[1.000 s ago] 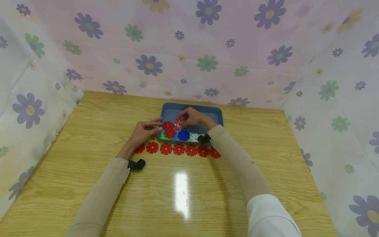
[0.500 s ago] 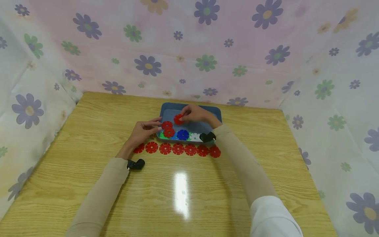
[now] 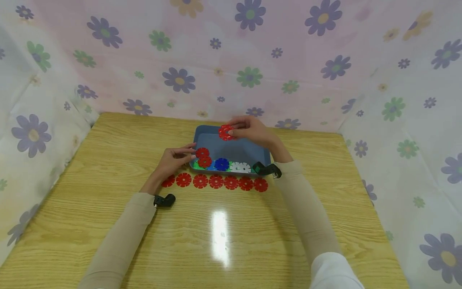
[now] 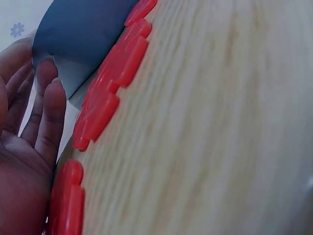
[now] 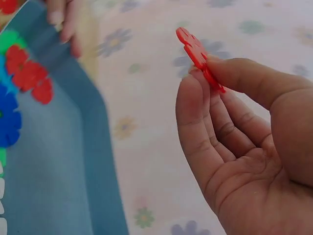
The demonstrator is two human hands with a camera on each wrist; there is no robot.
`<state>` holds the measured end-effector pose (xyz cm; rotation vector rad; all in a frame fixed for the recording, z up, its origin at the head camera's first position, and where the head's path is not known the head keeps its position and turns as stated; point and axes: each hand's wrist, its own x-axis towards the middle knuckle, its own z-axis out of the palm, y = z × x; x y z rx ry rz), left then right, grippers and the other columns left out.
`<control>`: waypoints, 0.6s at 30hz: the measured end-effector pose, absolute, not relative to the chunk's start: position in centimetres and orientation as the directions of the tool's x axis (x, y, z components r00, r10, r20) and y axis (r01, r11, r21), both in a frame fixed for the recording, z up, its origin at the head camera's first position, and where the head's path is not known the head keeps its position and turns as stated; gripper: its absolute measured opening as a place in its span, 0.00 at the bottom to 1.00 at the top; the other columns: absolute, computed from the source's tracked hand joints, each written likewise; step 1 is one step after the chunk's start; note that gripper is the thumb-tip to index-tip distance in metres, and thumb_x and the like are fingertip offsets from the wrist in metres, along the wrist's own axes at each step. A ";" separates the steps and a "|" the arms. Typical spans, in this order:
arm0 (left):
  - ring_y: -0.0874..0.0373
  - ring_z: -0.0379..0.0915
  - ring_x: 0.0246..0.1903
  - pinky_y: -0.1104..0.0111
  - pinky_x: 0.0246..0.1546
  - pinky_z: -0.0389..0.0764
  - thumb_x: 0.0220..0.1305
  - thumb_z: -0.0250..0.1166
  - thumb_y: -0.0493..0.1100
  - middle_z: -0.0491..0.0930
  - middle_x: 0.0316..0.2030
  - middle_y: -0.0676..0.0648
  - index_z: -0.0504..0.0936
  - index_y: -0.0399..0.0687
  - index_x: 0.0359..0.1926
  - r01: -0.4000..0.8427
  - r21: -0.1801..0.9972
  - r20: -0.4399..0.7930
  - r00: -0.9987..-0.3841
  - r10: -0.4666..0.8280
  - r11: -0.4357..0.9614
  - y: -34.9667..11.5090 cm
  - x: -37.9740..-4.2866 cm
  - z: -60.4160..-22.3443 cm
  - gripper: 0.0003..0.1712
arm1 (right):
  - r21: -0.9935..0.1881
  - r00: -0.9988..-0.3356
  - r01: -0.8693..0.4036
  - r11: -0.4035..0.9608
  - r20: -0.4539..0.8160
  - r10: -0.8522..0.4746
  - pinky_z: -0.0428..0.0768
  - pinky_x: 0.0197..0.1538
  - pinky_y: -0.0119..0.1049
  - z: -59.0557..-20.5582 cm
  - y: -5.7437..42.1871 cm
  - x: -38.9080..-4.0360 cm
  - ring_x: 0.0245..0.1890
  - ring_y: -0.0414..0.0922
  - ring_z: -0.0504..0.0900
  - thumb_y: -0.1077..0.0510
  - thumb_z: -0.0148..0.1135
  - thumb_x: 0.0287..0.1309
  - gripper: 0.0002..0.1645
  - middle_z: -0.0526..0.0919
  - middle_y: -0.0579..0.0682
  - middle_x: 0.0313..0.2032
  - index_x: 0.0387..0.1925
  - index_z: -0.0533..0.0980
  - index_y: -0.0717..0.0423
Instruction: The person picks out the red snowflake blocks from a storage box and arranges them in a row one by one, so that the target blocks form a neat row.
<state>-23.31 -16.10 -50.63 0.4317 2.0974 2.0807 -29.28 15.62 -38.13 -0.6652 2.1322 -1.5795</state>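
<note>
My right hand (image 3: 254, 130) holds a red plastic snowflake disc (image 3: 224, 133) over the far side of the blue tray (image 3: 240, 151). In the right wrist view the notched disc (image 5: 193, 50) is pinched between thumb and fingertips, tilted on edge. My left hand (image 3: 173, 162) is at the tray's left end, fingers fairly straight and touching the rim. The left wrist view has that hand (image 4: 22, 161) against the tray's end wall. Inside the tray, two red discs (image 3: 204, 161) lie at the left, beside a blue disc (image 3: 221, 164) and white discs (image 3: 240, 167).
A row of several red discs (image 3: 215, 182) lies on the wooden table (image 3: 187, 237) along the tray's near side. Green pieces (image 5: 12, 40) also show in the tray. A flower-patterned cloth (image 3: 209, 60) hangs behind and at both sides of the table.
My right hand has lifted the red disc out of the tray and moved it back and to the right. My left hand has stayed at the tray's left end.
</note>
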 end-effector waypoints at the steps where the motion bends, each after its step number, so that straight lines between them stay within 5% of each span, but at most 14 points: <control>1: 0.49 0.68 0.70 0.76 0.52 0.81 0.70 0.65 0.33 0.70 0.70 0.35 0.80 0.23 0.57 0.096 0.995 0.094 -0.946 0.311 -0.010 -16.1 -23.3 -50.6 0.19 | -0.961 -0.806 -0.141 0.239 -0.028 -0.591 0.86 0.50 0.42 -38.0 16.1 -28.9 0.41 0.48 0.87 0.64 0.63 0.68 0.20 0.88 0.52 0.45 0.59 0.77 0.67; 5: 0.50 0.68 0.70 0.75 0.52 0.81 0.70 0.65 0.33 0.70 0.70 0.35 0.80 0.23 0.57 0.099 0.995 0.097 -0.945 0.314 -0.009 -16.1 -23.3 -50.7 0.19 | -0.977 -0.797 -0.139 0.162 0.013 -0.604 0.86 0.44 0.36 -38.0 18.1 -27.5 0.38 0.43 0.87 0.68 0.61 0.67 0.18 0.89 0.48 0.42 0.57 0.78 0.69; 12: 0.50 0.68 0.70 0.75 0.52 0.80 0.70 0.65 0.34 0.71 0.69 0.37 0.80 0.24 0.57 0.107 0.994 0.100 -0.945 0.312 0.004 -16.1 -23.3 -50.8 0.19 | -0.993 -0.753 -0.086 0.083 0.011 -0.658 0.85 0.46 0.36 -39.9 21.9 -25.0 0.39 0.41 0.86 0.71 0.58 0.67 0.17 0.88 0.45 0.40 0.50 0.82 0.51; 18: 0.49 0.68 0.70 0.75 0.52 0.80 0.70 0.65 0.34 0.71 0.70 0.36 0.80 0.24 0.57 0.108 0.994 0.103 -0.944 0.314 -0.001 -16.1 -23.3 -50.8 0.19 | -0.998 -0.692 -0.028 0.054 -0.020 -0.722 0.85 0.47 0.36 -42.6 24.7 -22.9 0.42 0.39 0.86 0.71 0.56 0.68 0.18 0.88 0.44 0.42 0.50 0.82 0.50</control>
